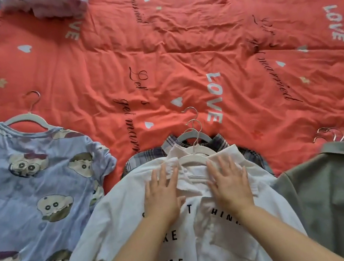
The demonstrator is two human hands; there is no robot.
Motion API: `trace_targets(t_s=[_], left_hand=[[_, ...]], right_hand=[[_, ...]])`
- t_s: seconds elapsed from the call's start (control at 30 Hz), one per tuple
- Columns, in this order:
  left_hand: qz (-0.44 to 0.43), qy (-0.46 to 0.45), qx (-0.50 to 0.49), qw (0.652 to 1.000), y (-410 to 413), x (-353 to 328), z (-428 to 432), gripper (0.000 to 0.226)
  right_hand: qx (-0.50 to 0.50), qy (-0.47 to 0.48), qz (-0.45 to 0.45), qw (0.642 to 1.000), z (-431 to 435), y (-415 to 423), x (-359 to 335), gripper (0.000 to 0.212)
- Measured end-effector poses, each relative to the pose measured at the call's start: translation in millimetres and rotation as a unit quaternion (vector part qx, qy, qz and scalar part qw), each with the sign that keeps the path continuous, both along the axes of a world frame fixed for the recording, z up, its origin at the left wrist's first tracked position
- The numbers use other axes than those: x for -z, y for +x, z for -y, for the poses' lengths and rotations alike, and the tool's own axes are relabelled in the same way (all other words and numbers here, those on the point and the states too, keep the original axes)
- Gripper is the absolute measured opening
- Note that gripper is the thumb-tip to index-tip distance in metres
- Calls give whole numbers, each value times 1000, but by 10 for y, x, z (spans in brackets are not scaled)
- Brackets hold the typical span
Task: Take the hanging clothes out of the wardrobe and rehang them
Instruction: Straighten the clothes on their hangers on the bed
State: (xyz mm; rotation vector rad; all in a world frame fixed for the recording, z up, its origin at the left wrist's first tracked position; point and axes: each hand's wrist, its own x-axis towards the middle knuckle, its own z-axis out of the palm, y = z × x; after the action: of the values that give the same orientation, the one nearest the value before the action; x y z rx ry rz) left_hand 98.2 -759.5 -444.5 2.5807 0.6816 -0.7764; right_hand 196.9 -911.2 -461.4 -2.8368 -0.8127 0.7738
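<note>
Both hands flat on the white shirt

The left hand [161, 195] and the right hand [230, 185] lie palm down with straight, spread fingers, gripping nothing, on the white shirt [217, 246] just below its collar. This shirt has black letters printed on it and lies on the red quilt [177, 51] with a white hanger [193, 157] showing at its neck between the two hands. Under it lies a plaid shirt [140, 160], whose collar and edges stick out beyond the white one. To the left lies a blue shirt [31, 196] with cartoon faces, on its own hanger [24, 119]. To the right lies a green jacket [343, 194] with metal hooks [327, 133] above its collar. A lilac cloth [53, 2] sits at the far left of the quilt
</note>
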Motion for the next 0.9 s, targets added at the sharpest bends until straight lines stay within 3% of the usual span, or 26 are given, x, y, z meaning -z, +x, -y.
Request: trace_targets(t_s=[0.23,0.53,0.77,0.9], left_hand=[[-7,4,5,1000,-6,-72,-14,72],[128,21,-47,990,-167,-1008,-51,57],[162,62,-47,984,-566,-1806,-99,47],[176,80,-59,979,-858,-2115,-221,42]], right_hand=[[-20,-37,-27,999,10,-4,-52,57],[1,102,33,994,-38,-231,-829,58],[-50,142,85,985,-97,-558,-1459,55],[-65,163,64,982,-249,-805,-1806,52]])
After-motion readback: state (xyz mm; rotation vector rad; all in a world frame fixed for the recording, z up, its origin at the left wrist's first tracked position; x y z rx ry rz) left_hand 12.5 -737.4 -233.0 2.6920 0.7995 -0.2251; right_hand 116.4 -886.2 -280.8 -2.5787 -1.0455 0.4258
